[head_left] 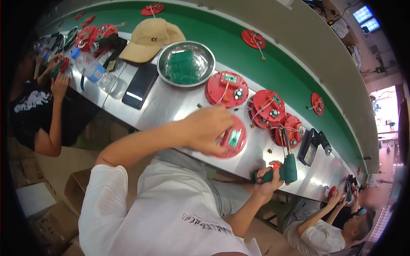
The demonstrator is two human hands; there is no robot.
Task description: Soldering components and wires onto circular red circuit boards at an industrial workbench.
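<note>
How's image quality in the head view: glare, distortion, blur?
Head view: strong fisheye, the green conveyor belt and steel table bend toward a black rim; glare on the table and blown-out windows at right; the left hand and the right hand gripping the green tool are fairly sharp.

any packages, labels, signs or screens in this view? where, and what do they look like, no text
Phone: flat on the steel bench left of the metal bowl, black rectangle, dark screen.
Water bottle: lying on the bench far left, clear plastic, blue cap and blue label band.
Monitors: top right in the background, two bright bluish rectangles.
Cardboard boxes: on the floor lower left, brown, plain.
</note>
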